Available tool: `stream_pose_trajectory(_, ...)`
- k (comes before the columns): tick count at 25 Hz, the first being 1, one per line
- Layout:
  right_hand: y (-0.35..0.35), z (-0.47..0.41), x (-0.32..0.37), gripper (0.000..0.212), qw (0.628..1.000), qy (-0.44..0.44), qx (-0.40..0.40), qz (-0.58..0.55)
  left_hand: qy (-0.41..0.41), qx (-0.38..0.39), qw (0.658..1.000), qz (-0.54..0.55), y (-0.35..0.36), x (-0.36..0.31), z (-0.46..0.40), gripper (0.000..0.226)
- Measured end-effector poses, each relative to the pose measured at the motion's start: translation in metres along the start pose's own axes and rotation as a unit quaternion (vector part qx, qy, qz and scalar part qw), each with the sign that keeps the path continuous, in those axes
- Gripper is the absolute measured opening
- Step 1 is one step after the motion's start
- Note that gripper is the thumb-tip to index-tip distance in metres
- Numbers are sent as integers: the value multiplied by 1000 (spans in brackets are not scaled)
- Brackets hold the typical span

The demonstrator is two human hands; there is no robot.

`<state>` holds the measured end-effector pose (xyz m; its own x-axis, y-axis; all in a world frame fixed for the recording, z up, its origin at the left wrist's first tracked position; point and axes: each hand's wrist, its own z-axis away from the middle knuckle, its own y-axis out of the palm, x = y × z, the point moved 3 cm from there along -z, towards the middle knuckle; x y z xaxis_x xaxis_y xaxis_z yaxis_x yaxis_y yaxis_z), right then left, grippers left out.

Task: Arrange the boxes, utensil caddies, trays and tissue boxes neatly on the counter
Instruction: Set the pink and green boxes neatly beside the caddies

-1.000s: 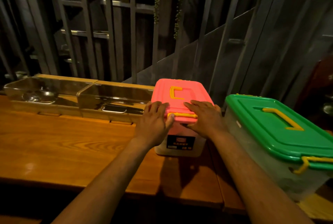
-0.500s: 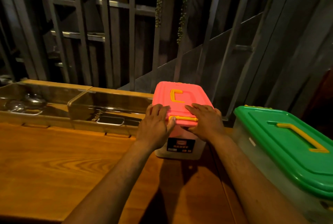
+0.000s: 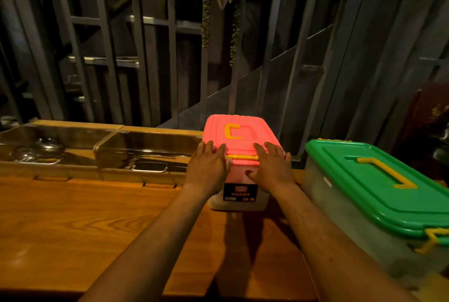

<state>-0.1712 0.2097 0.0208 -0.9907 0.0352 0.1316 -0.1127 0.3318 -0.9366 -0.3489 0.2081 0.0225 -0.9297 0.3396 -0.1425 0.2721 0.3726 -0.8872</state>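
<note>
A small clear box with a pink lid (image 3: 239,129) and yellow handle stands at the back of the wooden counter (image 3: 97,224). My left hand (image 3: 207,167) grips its near left corner, fingers over the lid. My right hand (image 3: 271,167) holds the near right corner, thumb on the front wall. A larger clear box with a green lid (image 3: 379,187) and yellow handle sits apart to the right. Two long wooden utensil caddies with clear covers line the back edge, one at far left (image 3: 48,146), one (image 3: 145,153) touching the pink box's left side.
Dark slatted metal railings and a hanging plant rise behind the counter. The counter's front edge runs along the bottom of the view. A dark red object stands at the far right behind the green-lidded box.
Both hands stay on the pink-lidded box; my right thumb has dropped onto its front wall. The view has shifted slightly, and the box looks a little closer to the caddy.
</note>
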Motion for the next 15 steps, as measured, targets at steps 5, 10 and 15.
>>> stream_pose_trajectory(5, -27, 30, -16, 75, 998, -58, 25, -32, 26, -51, 998, 18, -24, -45, 30, 49)
stream_pose_trajectory(10, -91, 63, -89, 49, 989, -106, -17, -104, 56, -112, 987, 97, -36, -134, 63, 39)
stream_pose_trajectory(15, -127, 111, -224, 39, 991, -72, -48, -100, 111, -121, 978, 131, -19, -253, 83, 38)
